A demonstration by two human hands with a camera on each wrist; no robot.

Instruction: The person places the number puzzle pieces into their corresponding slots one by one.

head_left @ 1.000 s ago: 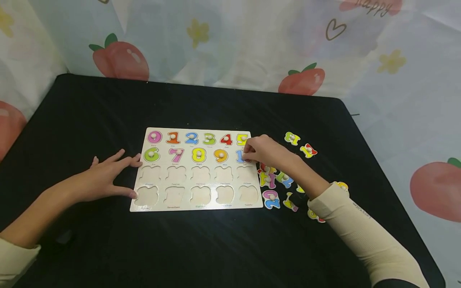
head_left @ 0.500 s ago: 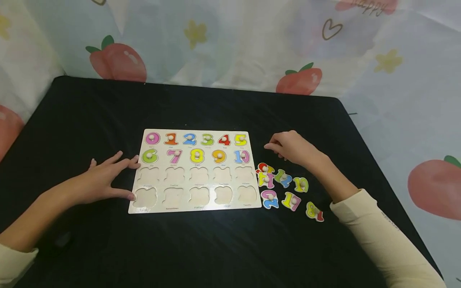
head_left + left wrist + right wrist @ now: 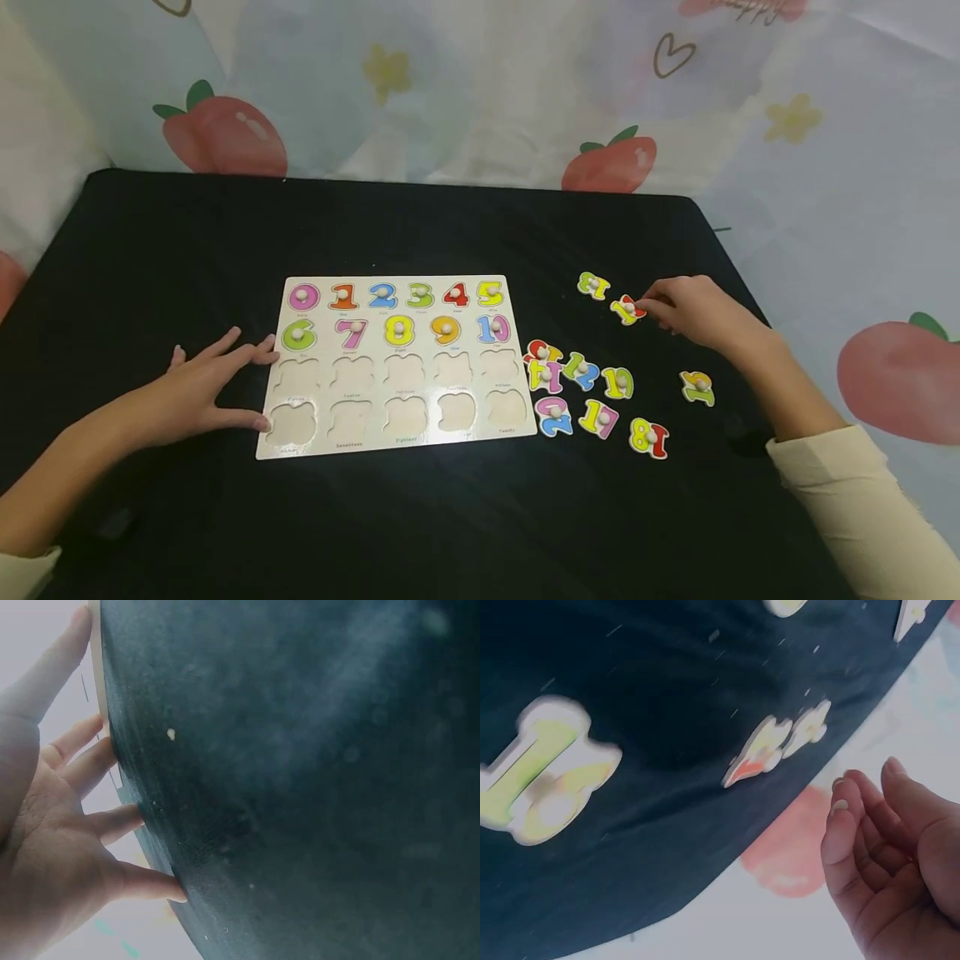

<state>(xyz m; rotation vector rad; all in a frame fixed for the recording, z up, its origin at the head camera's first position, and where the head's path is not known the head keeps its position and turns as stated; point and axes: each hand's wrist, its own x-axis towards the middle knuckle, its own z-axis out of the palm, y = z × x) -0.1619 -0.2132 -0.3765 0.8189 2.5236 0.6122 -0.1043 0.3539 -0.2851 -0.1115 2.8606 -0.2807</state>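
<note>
The right hand (image 3: 697, 312) hangs over the far right part of the counter (image 3: 375, 533), its fingers loosely bent and, in the right wrist view, its thumb apart from them, with nothing held between. Just off its fingertips, toward the person's left, lies the yellow-and-red number piece (image 3: 627, 310); its long axis runs roughly sideways in the head view, red end toward the hand, yellow end away, with its round knob near the middle. The head view brings fingertips and red end almost together, while the right wrist view shows a gap. Further left and slightly beyond lies the green-and-yellow piece (image 3: 593, 286); on the person's own side of the right hand, a piece with an orange knob (image 3: 697, 388) sits by itself. A cluster including the yellow-and-red 18 piece (image 3: 648, 438) lies between there and the pale board (image 3: 372, 343). At the board's far left edge rests the left hand (image 3: 183, 396), fingers spread, touching the board and well apart from the loose pieces; the right is clearly nearer.
</note>
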